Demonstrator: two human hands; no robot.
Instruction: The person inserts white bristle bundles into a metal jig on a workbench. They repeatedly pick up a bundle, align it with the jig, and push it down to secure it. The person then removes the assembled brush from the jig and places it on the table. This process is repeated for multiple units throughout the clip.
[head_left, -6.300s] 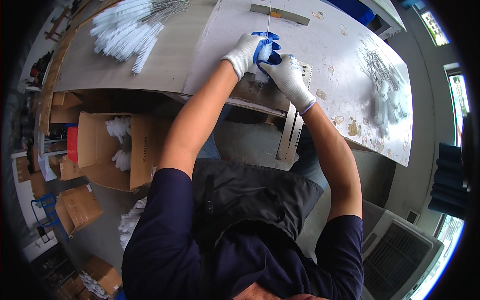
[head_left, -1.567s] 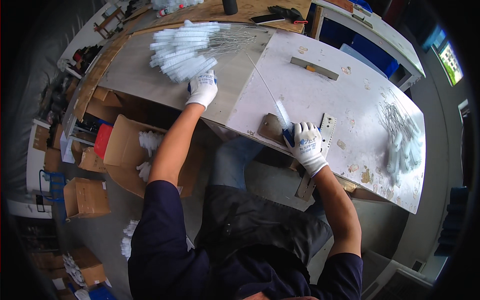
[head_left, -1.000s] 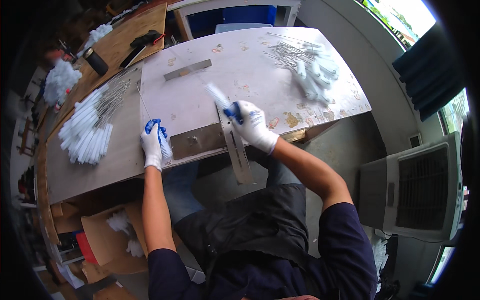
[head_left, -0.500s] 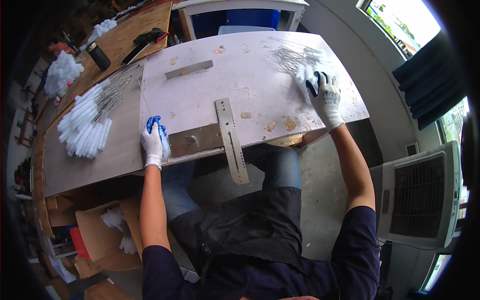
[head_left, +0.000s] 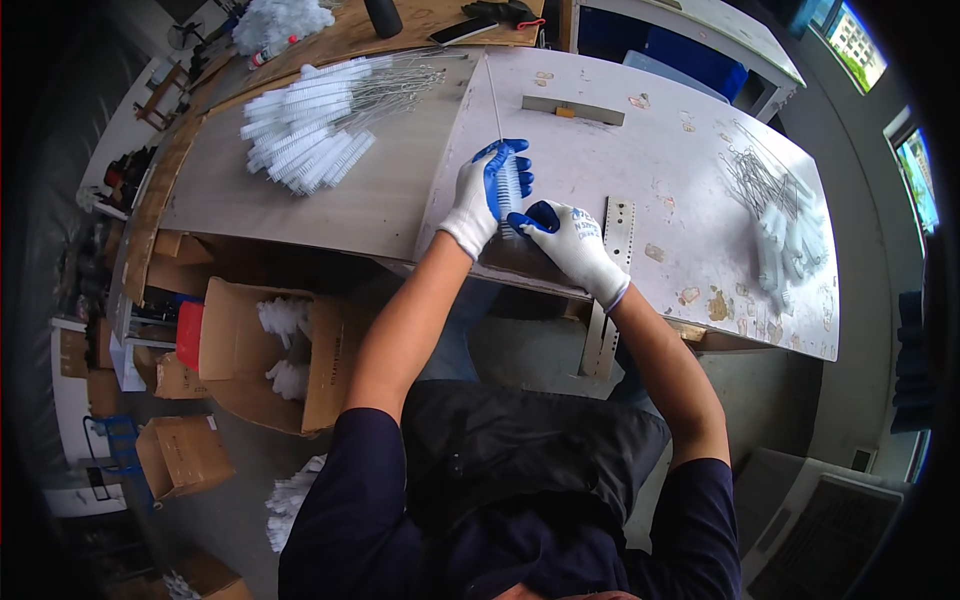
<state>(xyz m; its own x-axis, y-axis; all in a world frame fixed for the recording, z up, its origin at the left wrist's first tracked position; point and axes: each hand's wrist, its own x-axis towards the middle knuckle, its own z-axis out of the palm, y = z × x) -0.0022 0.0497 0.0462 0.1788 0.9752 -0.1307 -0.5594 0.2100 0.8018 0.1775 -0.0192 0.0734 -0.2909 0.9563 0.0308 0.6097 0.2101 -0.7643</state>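
Note:
A white-bristled wire brush [head_left: 509, 190] stands roughly upright over the table's near edge, its thin wire handle pointing away from me. My left hand [head_left: 478, 203], in a white glove with blue-coated fingers, is closed around the bristles. My right hand [head_left: 578, 245], gloved alike, has its thumb and curled fingers closed at the brush's lower end; the exact grip is partly hidden. To the left lies a pile of similar brushes [head_left: 310, 125] with white bristles and bare wire handles. Another heap of brushes [head_left: 785, 240] lies at the table's right end.
A perforated metal strip [head_left: 619, 230] juts over the near edge of the table [head_left: 670, 165], right beside my right hand. Farther back lies a flat metal bar [head_left: 590, 109]. A phone [head_left: 463, 31] and a dark bottle [head_left: 382, 18] are on the wooden board. Below left stands an open carton [head_left: 250, 370].
My right hand has come left from the right-hand heap to the brush in my left hand. The view has swung left, so the table appears farther right.

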